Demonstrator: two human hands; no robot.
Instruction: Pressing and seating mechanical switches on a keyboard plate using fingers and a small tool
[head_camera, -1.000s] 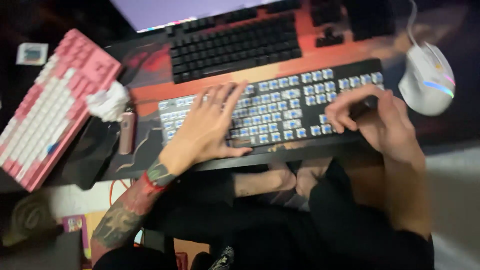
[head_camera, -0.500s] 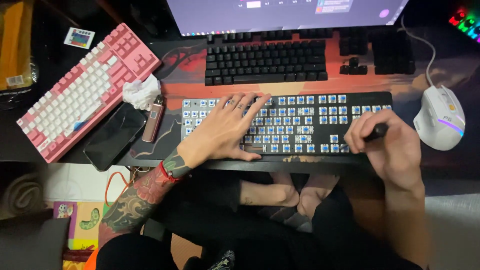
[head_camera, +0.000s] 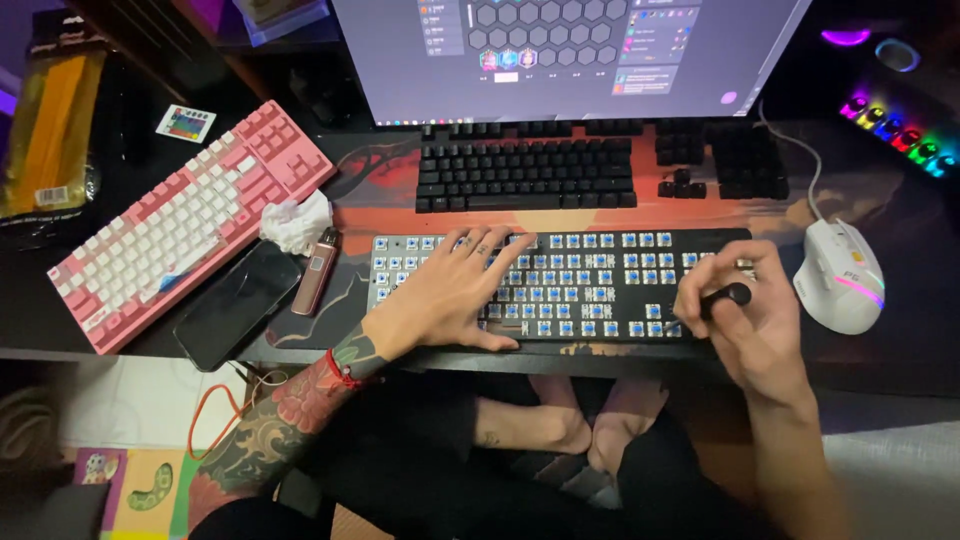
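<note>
- Bare-switch keyboard (head_camera: 600, 285): keycaps off, blue switch stems exposed; lies flat at the counter's near edge, long axis left-right across the view, parallel to the edge.
- Left hand (head_camera: 450, 295): fingers spread, palm down on the keyboard's left half, fingertips pointing up-right toward the monitor (head_camera: 570, 55).
- Right hand (head_camera: 745, 320): closed around a small black tool (head_camera: 728, 296) with a rounded knob end, over the keyboard's right end; tool tip hidden by the fingers.
- Black keyboard (head_camera: 600, 165): sits just behind, same left-right axis, in front of the monitor.
- Pink keyboard (head_camera: 190, 225): at left, angled, long axis running lower-left to upper-right.
- Between pink and bare keyboards: dark phone (head_camera: 238, 305), slim brownish stick-shaped device (head_camera: 317, 270), crumpled tissue (head_camera: 295, 222).
- White mouse (head_camera: 838, 275): just right of the right hand, cable running up.
- Surface: dark counter (head_camera: 60, 320) with a red-orange desk mat (head_camera: 390, 215); dim room, rainbow LEDs (head_camera: 900, 130) upper right.
- Crossed legs below the counter edge.
</note>
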